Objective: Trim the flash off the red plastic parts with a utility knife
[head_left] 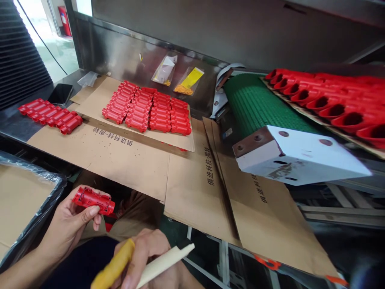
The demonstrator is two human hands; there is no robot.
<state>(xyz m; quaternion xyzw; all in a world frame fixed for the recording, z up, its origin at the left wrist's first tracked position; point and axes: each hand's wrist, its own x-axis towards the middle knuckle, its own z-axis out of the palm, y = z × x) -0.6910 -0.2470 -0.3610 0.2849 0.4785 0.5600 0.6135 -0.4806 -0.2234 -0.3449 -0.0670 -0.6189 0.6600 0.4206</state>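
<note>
My left hand [72,218] is closed around a red plastic tubular housing [94,200], thumb on its near side, with its open face toward me. Lower down, my right hand [147,253] is closed on a flat cream-coloured stick [167,263] with a stepped end. A wrinkled yellow cover [114,265], resembling a finger cot, is at one digit of that hand. The stick and the housing are apart. Rows of similar red housings [138,112] lie on a cardboard sheet on the bench, and a shorter row of red housings [49,114] is at the left.
A green conveyor belt [258,104] at the right carries cardboard with red tubular parts [351,118]; its white metal end bracket [300,156] juts out. A phone [60,94] and bags with orange pieces [188,82] lie behind. A lined carton [45,206] stands at left.
</note>
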